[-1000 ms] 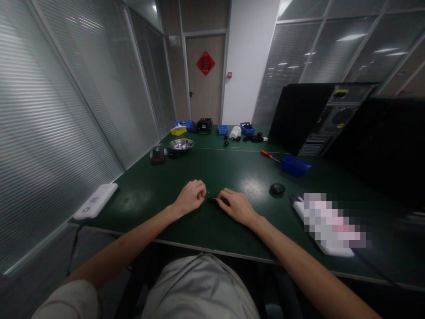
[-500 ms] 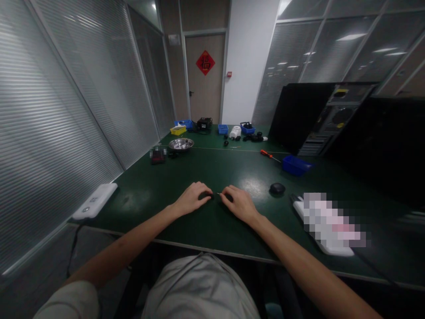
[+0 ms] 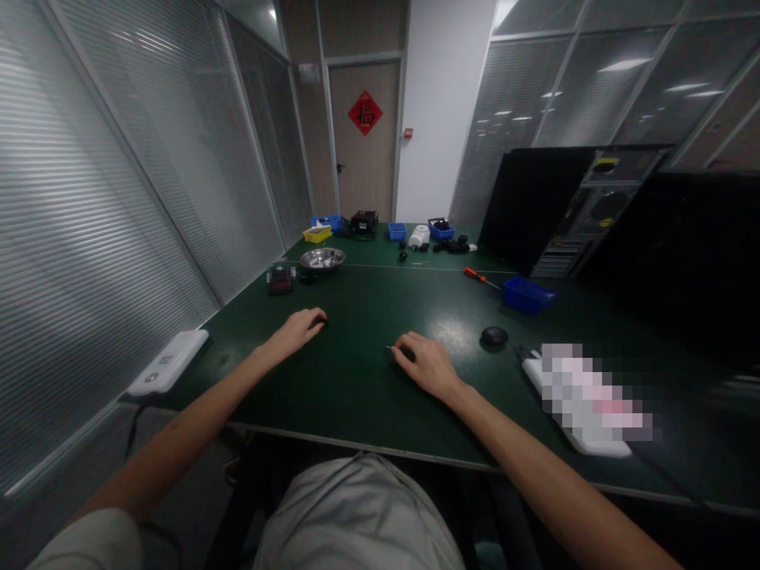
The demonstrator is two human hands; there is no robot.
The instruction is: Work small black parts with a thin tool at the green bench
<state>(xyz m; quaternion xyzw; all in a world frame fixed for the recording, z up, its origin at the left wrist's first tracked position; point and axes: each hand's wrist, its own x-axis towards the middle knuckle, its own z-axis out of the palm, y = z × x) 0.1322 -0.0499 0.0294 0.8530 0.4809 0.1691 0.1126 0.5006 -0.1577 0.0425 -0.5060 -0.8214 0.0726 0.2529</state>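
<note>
Fingers of my right hand (image 3: 428,366) pinch a thin sliver (image 3: 389,347), not set down; left hand (image 3: 295,334) curled over bench (image 3: 350,396), can't tell if holding.

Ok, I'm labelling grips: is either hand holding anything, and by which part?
The right hand seems to pinch a small thin thing by its hidden end, light tip showing. Whether the left hand holds anything can't be told.

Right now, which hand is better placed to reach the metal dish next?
Left, I'd say: the left hand is nearer the dish. The right hand is farther off and seems to pinch a thin piece.
</note>
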